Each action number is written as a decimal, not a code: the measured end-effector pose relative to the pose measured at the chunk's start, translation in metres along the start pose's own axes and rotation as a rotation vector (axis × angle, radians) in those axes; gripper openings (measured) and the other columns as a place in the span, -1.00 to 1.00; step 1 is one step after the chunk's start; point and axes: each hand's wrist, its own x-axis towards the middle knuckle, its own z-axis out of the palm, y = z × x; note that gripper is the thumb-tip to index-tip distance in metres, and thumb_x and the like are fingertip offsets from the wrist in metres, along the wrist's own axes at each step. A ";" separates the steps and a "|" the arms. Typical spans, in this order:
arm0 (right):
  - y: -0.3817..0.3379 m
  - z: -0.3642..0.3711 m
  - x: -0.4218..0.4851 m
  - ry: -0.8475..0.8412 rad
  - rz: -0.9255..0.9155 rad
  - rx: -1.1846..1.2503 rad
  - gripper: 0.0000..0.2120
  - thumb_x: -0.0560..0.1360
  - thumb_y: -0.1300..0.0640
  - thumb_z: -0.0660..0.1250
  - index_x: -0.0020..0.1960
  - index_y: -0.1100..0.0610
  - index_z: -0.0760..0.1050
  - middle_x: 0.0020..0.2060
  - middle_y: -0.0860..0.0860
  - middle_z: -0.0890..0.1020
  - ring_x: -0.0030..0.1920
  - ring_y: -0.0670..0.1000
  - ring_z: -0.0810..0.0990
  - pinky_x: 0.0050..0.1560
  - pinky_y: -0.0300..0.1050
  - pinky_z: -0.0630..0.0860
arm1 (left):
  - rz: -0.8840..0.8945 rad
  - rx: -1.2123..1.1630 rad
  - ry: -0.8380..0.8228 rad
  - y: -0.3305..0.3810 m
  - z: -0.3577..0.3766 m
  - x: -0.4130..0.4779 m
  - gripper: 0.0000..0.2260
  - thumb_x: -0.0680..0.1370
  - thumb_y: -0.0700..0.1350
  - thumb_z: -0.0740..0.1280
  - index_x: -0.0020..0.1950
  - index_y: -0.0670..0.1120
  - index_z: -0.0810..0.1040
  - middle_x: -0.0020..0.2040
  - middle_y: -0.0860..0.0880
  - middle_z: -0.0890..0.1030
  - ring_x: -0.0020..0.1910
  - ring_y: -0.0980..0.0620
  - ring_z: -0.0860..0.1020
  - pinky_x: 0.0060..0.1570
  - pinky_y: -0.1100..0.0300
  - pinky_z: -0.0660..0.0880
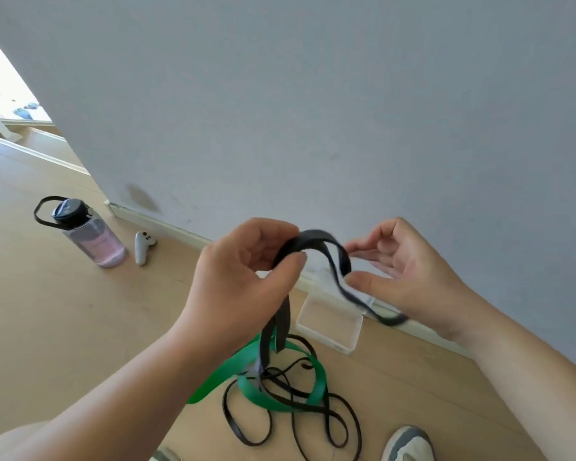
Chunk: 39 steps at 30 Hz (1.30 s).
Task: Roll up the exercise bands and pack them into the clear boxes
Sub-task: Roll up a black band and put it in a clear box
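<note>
A black exercise band [313, 241] arches between my two hands in mid-air. My left hand [243, 277] pinches it between thumb and fingers, and two strands hang from that hand to the floor. My right hand [403, 271] is beside the band's free end with fingers spread; whether it touches the band is unclear. A green band [280, 357] lies coiled on the wooden floor below, tangled with thin black bands [313, 424]. A clear box [330, 324], open and with nothing in it, sits on the floor by the wall, partly behind the hanging band.
A water bottle [87, 234] with a black lid and strap stands at the left, and a white controller [142, 246] lies beside it. A grey wall [313, 94] runs close behind the hands. A grey and white shoe [409, 444] shows at the bottom right.
</note>
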 end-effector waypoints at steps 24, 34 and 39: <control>-0.014 0.000 -0.022 0.446 -0.301 -0.107 -0.88 0.59 0.21 0.38 0.03 -0.01 0.56 -0.20 -0.01 0.70 -0.10 0.02 0.73 0.00 -0.03 0.67 | -0.095 0.256 -0.409 -0.035 0.006 0.005 -0.89 0.51 -0.08 0.48 -0.06 0.08 0.58 -0.18 0.01 0.64 -0.16 -0.06 0.64 0.00 -0.16 0.61; -0.006 -0.020 -0.034 0.226 -0.005 -0.211 -0.84 0.62 0.24 0.35 0.00 -0.02 0.50 -0.13 -0.01 0.69 -0.09 -0.01 0.70 -0.03 -0.14 0.63 | -0.025 0.129 -0.107 0.003 -0.002 -0.002 -0.76 0.53 -0.14 0.50 0.09 0.18 0.62 -0.23 0.03 0.69 -0.28 -0.04 0.66 -0.11 0.02 0.64; 0.000 -0.003 -0.038 -0.154 0.178 -0.201 -0.73 0.51 0.14 0.49 0.05 0.00 0.41 0.06 0.02 0.68 0.07 0.01 0.70 0.21 0.04 0.62 | -0.130 -0.063 -0.214 0.014 0.009 -0.011 -0.67 0.52 -0.16 0.53 0.18 0.11 0.52 -0.16 0.00 0.76 -0.25 -0.03 0.72 -0.12 0.05 0.68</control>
